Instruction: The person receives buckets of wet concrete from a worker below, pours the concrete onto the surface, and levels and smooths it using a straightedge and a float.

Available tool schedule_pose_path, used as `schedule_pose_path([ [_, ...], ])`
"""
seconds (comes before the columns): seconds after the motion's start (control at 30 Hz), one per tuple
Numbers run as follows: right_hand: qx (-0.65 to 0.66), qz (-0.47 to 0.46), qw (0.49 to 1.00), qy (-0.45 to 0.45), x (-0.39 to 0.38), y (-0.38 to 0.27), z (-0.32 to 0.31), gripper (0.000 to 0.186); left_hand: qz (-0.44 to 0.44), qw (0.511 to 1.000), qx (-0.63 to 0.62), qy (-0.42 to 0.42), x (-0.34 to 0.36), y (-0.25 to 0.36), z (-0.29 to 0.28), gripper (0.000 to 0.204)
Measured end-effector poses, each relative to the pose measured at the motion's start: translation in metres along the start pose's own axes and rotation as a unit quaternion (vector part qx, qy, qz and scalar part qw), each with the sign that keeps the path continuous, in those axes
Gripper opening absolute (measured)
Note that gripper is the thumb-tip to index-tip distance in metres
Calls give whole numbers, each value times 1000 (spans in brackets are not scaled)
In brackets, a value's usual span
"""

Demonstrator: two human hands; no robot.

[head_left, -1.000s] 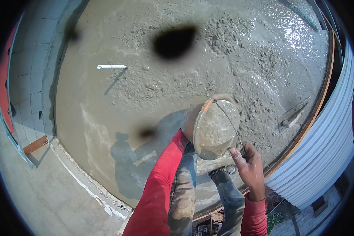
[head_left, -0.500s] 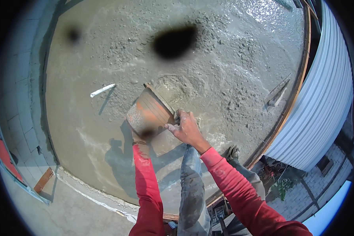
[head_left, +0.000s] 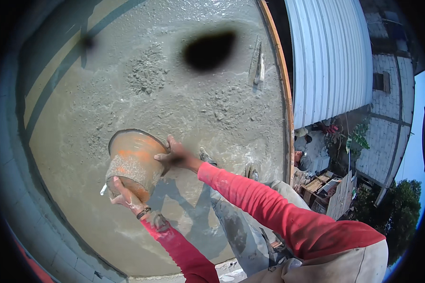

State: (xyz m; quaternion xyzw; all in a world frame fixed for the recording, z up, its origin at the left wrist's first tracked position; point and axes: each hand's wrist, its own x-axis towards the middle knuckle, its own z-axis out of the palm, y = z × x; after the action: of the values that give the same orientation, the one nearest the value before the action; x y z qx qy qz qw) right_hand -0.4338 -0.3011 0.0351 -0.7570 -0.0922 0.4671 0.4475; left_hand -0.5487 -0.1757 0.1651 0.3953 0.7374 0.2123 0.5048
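Observation:
Between my two hands hangs an orange bucket (head_left: 136,162), its outside crusted with grey cement. Its rim points away from me, and its base tilts back toward my left arm. My left hand (head_left: 127,194) grips the bottom edge, its fingers along the base. On the right side near the rim, my right hand (head_left: 174,156) holds the bucket with thumb and fingers; a dark lens smudge covers part of that hand. The bucket's inside is mostly hidden. Wet grey concrete (head_left: 189,106) spreads beneath it. A white pipe end (head_left: 103,189) shows beside the base.
A board (head_left: 279,70) edges the concrete on the right, with a corrugated metal roof (head_left: 328,56) beyond it. A long tool-like piece (head_left: 258,68) lies on the concrete. Below the edge are scrap wood (head_left: 321,188) and plants. A block wall (head_left: 56,236) borders the left.
The view has turned rightward. The bucket has swung left in it, its mouth turning from the right toward the far side. My left hand now shows at the base, and both hands keep hold.

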Motion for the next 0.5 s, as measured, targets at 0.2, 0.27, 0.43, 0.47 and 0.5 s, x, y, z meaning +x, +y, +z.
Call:
schedule_pose_path([
  [0.2,-12,-146,984,100,-95,-37,-42,87,-1,970,-209,-127,-31,-48,-52,93],
  [0.27,7,-163,975,150,-122,-37,-53,71,-19,958,-255,-127,-62,-70,-48,92],
  [0.43,-33,-132,987,89,-220,-22,-148,55,-17,961,-128,-243,-156,-131,-14,92],
  [0.47,-73,-164,982,62,-241,-13,-165,54,3,962,-84,-258,-171,-141,-9,92],
  [0.5,-62,-171,980,81,-261,-6,-177,54,53,961,-30,-269,-183,-146,-4,92],
])
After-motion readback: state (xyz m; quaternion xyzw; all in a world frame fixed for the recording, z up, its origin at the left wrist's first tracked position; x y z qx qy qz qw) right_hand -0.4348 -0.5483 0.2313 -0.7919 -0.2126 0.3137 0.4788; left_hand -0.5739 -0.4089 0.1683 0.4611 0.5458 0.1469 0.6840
